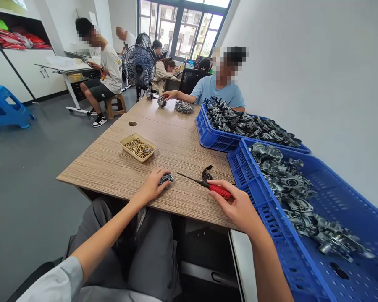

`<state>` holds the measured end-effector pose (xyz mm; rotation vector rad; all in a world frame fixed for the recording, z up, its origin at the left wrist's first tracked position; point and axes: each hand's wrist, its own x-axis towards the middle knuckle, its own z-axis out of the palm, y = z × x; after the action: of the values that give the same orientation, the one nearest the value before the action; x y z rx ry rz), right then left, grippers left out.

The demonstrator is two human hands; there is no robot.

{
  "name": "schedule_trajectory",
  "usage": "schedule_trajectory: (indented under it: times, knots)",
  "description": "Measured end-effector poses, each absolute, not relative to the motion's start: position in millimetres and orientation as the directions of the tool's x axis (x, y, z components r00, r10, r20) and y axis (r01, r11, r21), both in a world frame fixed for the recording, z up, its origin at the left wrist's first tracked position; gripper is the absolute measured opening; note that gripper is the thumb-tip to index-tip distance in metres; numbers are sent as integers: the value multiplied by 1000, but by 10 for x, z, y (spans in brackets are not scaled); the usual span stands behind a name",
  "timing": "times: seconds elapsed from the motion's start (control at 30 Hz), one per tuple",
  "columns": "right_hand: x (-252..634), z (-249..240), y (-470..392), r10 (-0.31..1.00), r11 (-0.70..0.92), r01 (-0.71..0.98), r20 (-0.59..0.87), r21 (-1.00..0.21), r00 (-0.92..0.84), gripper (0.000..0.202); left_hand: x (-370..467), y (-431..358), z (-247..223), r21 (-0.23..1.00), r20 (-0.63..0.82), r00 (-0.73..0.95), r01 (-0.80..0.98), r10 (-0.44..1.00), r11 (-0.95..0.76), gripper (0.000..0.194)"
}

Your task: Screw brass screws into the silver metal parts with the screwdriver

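My left hand (155, 183) is closed around a small grey metal part (166, 179) near the front edge of the table; the fingers cover much of it. In my right hand (234, 202) is a screwdriver (219, 191) with a red handle. Its dark shaft points left, toward the metal part, with its tip a little apart from it. A black curved piece (207, 173) lies on the table just behind the screwdriver. Further back on the left, a cream tray (133, 157) holds many small brass-coloured screws.
On my right a blue crate (255, 176) holds grey metal castings, and another blue crate (214, 138) behind it is heaped with black parts. Across the wooden table (176, 144) a person in a blue shirt (220, 92) reaches toward a metal assembly (161, 101). A fan (139, 67) stands beyond.
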<state>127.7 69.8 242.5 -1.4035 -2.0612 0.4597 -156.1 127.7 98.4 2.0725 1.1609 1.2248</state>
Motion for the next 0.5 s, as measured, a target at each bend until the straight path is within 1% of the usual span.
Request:
schedule_trajectory:
  times: [0.13,0.27,0.5]
  knots:
    - [1184,2544,575,911,410,721,225,-558,-345,29,-1554,1170,974,746,430,279,425,859,-512,40]
    - [1055,2595,520,918,380,749,122,-542,-378,29,-1559,1135,971,768,409,297,398,863,-501,44]
    - [963,2562,525,931,347,761,101,-549,-351,27,-1573,1164,934,774,412,297,383,861,-503,45]
